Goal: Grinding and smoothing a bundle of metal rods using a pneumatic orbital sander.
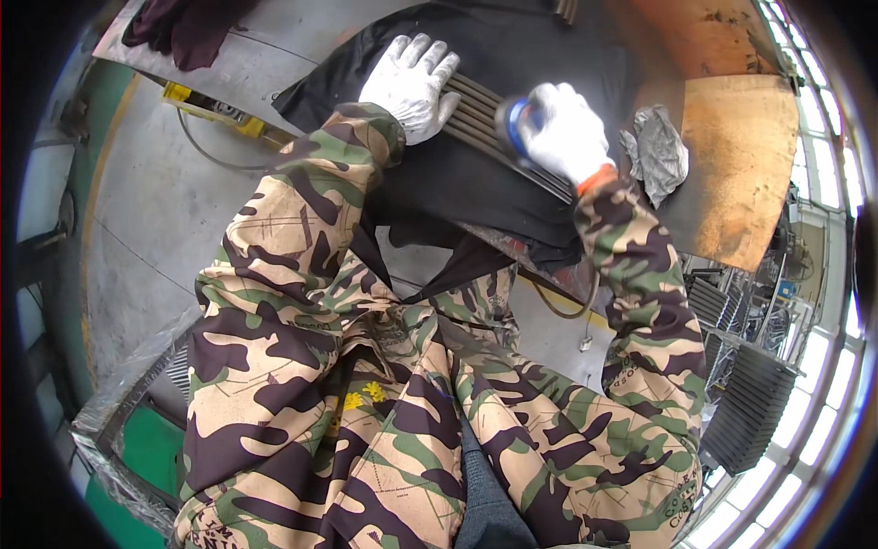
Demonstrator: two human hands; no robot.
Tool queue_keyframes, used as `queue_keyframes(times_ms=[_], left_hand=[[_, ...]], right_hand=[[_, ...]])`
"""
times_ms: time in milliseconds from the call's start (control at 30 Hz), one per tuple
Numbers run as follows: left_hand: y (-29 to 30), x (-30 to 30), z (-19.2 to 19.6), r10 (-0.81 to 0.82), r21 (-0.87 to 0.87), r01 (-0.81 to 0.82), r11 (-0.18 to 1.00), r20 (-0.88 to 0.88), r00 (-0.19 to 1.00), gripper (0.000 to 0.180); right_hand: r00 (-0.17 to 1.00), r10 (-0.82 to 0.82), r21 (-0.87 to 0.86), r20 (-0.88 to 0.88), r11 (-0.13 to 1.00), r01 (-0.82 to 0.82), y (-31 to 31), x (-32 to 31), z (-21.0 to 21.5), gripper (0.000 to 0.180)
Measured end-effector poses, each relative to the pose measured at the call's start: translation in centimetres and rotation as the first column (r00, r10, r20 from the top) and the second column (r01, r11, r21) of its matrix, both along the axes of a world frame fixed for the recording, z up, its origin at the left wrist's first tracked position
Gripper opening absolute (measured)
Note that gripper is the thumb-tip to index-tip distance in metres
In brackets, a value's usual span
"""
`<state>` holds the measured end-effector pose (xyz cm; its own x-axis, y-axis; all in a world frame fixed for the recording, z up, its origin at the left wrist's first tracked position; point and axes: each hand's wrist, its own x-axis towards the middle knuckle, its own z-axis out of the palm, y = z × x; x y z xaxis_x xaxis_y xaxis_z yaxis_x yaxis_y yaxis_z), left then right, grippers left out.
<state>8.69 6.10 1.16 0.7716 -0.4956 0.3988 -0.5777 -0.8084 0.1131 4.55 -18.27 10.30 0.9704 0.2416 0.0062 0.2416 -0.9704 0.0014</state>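
My left hand (412, 87) wears a white glove and lies with fingers spread at the left end of a row of thin grey metal bars (471, 114). The bars lie side by side on a black cloth (421, 197), slanting down to the right. In its white glove, with an orange cuff, my right hand (569, 133) is closed around a round blue sander (517, 128). The sander is on or just over the bars; motion blur hides whether it touches. A crumpled grey cloth (657, 156) lies just right of my right hand.
A worn wooden board (741, 165) stands at the right. Dark ribbed metal parts (750, 403) are stacked at the lower right. A dark maroon cloth (187, 27) lies at the far left, above a yellow fixture (215, 112). A hose (578, 311) hangs below the table edge.
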Motion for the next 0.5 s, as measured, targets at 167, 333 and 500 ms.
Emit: queue_keyframes(times_ms=[167,333,500], left_hand=[[0.2,0.0,0.0,0.028,0.009,-0.028,1.0,0.005,1.0,0.055],[-0.1,0.0,-0.8,0.055,-0.004,-0.055,0.998,0.007,0.998,0.055],[-0.7,0.5,-1.1,0.048,-0.011,-0.048,0.999,0.035,0.998,0.055]], right_hand=[[0.998,0.021,0.041,-0.053,0.999,-0.018,0.9,0.7,0.1,0.033],[0.999,0.051,0.002,0.011,0.999,-0.051,1.1,-0.4,-0.2,0.032],[1.0,-0.002,0.044,-0.029,0.999,0.003,-0.5,0.4,-0.2,0.03]])
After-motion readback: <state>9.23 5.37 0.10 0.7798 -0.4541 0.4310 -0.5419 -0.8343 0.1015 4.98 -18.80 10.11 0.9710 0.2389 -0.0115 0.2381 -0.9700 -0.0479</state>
